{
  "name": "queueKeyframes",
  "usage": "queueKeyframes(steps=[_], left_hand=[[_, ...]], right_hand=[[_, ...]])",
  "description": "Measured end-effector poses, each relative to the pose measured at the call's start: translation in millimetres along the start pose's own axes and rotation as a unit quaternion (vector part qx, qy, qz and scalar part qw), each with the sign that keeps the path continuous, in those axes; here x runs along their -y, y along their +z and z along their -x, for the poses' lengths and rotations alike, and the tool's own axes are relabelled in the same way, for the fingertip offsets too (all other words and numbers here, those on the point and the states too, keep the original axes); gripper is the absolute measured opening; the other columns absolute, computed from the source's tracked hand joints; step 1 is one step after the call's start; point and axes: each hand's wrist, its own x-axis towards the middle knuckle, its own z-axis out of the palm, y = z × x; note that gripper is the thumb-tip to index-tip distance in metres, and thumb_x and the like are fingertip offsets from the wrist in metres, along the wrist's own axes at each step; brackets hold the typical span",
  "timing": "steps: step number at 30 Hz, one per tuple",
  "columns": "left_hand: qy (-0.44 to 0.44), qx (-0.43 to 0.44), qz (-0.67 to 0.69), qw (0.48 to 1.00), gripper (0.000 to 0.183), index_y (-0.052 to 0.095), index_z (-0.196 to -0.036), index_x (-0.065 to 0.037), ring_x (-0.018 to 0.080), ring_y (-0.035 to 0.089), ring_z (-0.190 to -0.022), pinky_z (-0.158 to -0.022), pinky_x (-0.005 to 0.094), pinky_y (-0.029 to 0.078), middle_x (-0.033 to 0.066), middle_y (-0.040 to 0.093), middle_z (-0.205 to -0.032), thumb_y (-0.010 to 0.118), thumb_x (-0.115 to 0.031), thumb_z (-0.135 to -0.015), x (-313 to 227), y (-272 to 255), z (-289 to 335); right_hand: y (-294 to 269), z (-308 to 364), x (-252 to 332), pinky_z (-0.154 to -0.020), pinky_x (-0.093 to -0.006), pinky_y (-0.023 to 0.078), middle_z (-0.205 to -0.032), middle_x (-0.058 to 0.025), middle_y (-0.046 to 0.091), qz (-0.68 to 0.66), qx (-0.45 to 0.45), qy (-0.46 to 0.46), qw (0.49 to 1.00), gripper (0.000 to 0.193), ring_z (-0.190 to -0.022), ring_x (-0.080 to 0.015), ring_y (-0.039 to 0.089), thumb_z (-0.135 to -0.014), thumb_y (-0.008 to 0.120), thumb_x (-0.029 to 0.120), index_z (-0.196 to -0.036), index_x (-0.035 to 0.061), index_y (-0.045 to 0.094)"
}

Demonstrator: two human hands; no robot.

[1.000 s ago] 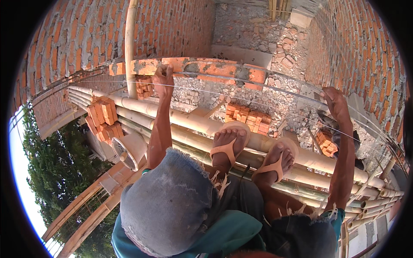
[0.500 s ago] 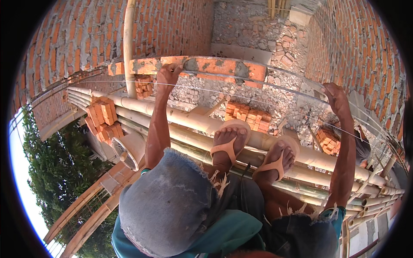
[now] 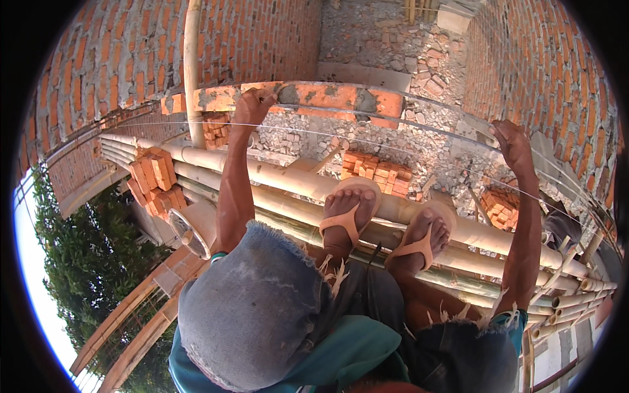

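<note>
My left hand (image 3: 255, 106) is closed at the front edge of a short course of orange bricks (image 3: 327, 97) smeared with grey mortar. Its fingers grip a long thin metal rod (image 3: 426, 128) that runs along the bricks and on to the right past their end. Far to the right, my right hand (image 3: 513, 145) has its fingers curled around the rod's other stretch. A second thin line follows the bricks' top edge. Nearer to me, a taut white string (image 3: 367, 141) crosses below both hands.
My sandalled feet (image 3: 350, 213) stand on bamboo poles (image 3: 282, 175) high above rubble (image 3: 308, 139). Brick stacks lie on the poles at left (image 3: 154, 182) and below (image 3: 377, 171). A white bucket (image 3: 196, 229) is by my left knee. An upright bamboo pole (image 3: 192, 65) rises beside my left hand.
Both hands keep their grip on the rod with hardly any shift. The view has moved slightly; a dark-clothed figure at the far right has shifted a little.
</note>
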Motion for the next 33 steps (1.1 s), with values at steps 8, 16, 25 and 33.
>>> queueKeyframes(steps=[8, 16, 25, 33], left_hand=[[0.007, 0.029, -0.009, 1.000, 0.041, 0.074, -0.104, 0.002, 0.0247, 0.069, -0.077, -0.071, 0.0402, 0.052, 0.0192, 0.072, -0.085, 0.072, -0.036, -0.089, 7.4, 1.6, -4.2], [-0.037, 0.057, 0.020, 0.997, 0.036, 0.074, -0.102, -0.002, 0.0226, 0.064, -0.068, -0.066, 0.0415, 0.050, 0.0165, 0.067, -0.074, 0.071, -0.035, -0.089, 1.5, -2.3, -2.1], [0.039, 0.048, 0.035, 0.997, 0.035, 0.074, -0.104, -0.003, 0.0227, 0.061, -0.064, -0.063, 0.0422, 0.049, 0.0162, 0.064, -0.068, 0.068, -0.034, -0.090, 4.5, -1.0, -4.5], [0.046, 0.059, 0.050, 0.996, 0.042, 0.074, -0.111, -0.005, 0.0207, 0.064, -0.073, -0.068, 0.0404, 0.051, 0.0147, 0.070, -0.084, 0.068, -0.043, -0.092, 7.2, -11.7, 4.5]], right_hand=[[-2.2, 2.2, 2.5, -0.072, -0.0435, 0.048, -0.085, -0.0173, 0.063, 0.017, 0.021, 0.031, 0.999, 0.020, -0.082, -0.0366, 0.062, -0.092, 0.067, 0.018, -0.101, 0.0000, 0.068], [-2.8, 3.6, 3.2, -0.070, -0.0418, 0.046, -0.081, -0.0180, 0.060, 0.012, 0.042, 0.031, 0.999, 0.024, -0.076, -0.0350, 0.059, -0.095, 0.065, 0.020, -0.102, -0.0035, 0.067], [-3.7, 4.9, 7.2, -0.073, -0.0424, 0.048, -0.087, -0.0170, 0.063, -0.026, 0.046, 0.081, 0.995, 0.024, -0.082, -0.0357, 0.061, -0.094, 0.064, 0.023, -0.098, -0.0006, 0.068], [1.3, 2.5, 16.0, -0.072, -0.0421, 0.048, -0.088, -0.0178, 0.063, -0.021, 0.018, 0.061, 0.998, 0.023, -0.080, -0.0357, 0.061, -0.095, 0.064, 0.021, -0.102, -0.0007, 0.066]])
